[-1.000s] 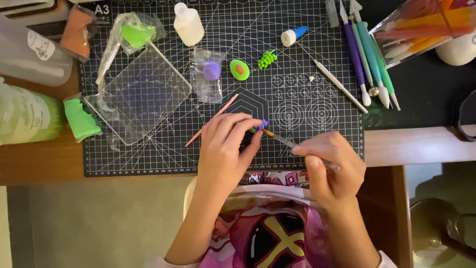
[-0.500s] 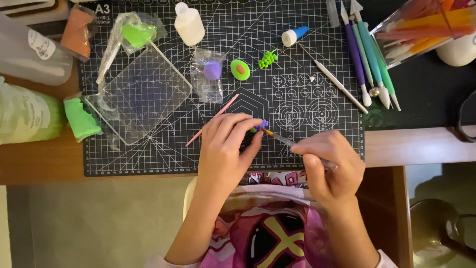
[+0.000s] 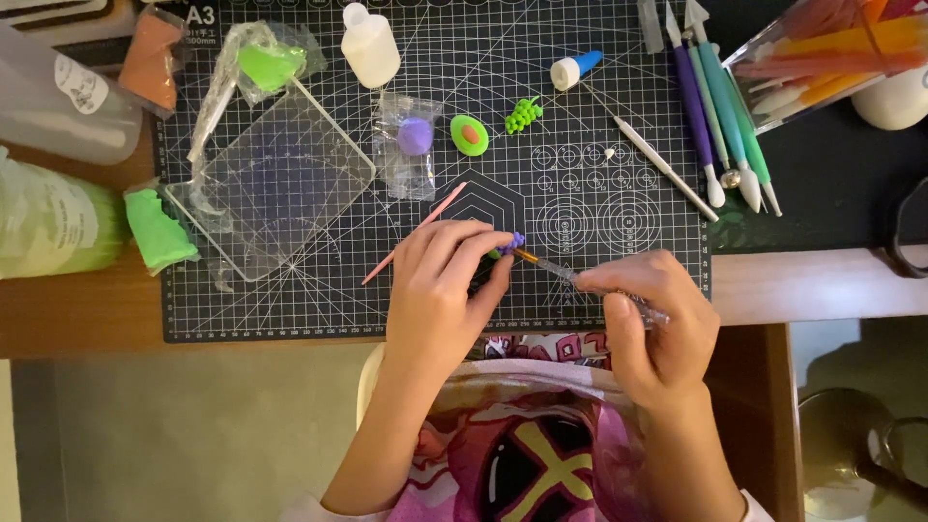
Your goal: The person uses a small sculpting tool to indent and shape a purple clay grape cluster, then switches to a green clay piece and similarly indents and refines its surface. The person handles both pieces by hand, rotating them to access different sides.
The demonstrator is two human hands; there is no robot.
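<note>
- Nearest us, our right hand point(image 3: 648, 324) is clamped around a thin modelling tool point(image 3: 580, 280), its tip reaching left to the small purple clay piece point(image 3: 512, 242).
- Our left hand point(image 3: 445, 285) pinches that purple clay piece between its fingertips, just left of the right hand; the two hands sit close together, joined only by the tool.
- Both hands work above the near edge of a dark gridded cutting mat point(image 3: 290, 309) lying on the wooden tabletop point(image 3: 822, 285).
- A pink stick point(image 3: 416, 232) slants away on the mat, touching or just beside the left hand's knuckles.
- Left of the left hand lie a clear plastic sheet point(image 3: 271, 184) and, further left, a lump of green clay point(image 3: 158, 232).
- Beyond the hands sit a small bag with purple clay point(image 3: 414, 140), a green oval clay piece point(image 3: 469, 135) and a small green bumpy piece point(image 3: 523, 114).
- Farther off, beyond the right hand, purple and teal sculpting tools point(image 3: 720, 106) lie side by side.
- Farthest, a white bottle point(image 3: 370, 43) stands at the mat's far edge.
</note>
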